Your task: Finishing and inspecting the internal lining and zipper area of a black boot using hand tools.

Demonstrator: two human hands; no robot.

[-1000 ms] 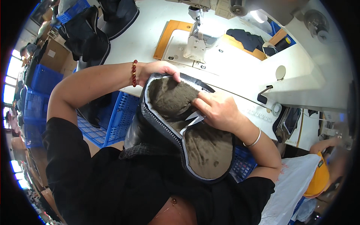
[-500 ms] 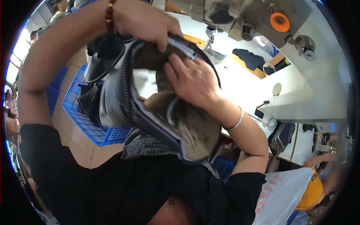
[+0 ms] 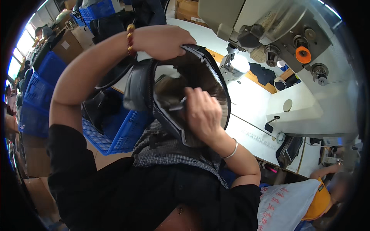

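A black bag (image 3: 139, 86) with a smooth leather-like outside is held up in front of me, its wide zippered mouth facing me. A brownish lining (image 3: 163, 90) shows inside. My left hand (image 3: 163, 41) reaches round the far side and grips the bag's upper rim, its fingertips partly hidden behind the edge. My right hand (image 3: 204, 113) is at the mouth, blurred a little, with its fingers curled in front of the lining. A pale edge shows beside those fingers; what they hold, if anything, I cannot make out.
Beyond the bag stands a sewing machine (image 3: 298, 106) on a white table (image 3: 246, 127). Dark cloth pieces (image 3: 262, 73) lie at the back. A blue basket (image 3: 115, 144) holding black bags is at left. At lower right are a white sack (image 3: 287, 204) and another person's arm (image 3: 325, 170).
The bag has tipped and shifted slightly right, its mouth now rounder. My right hand has moved down from the upper lining, away from my left hand. My left hand stays on the rim.
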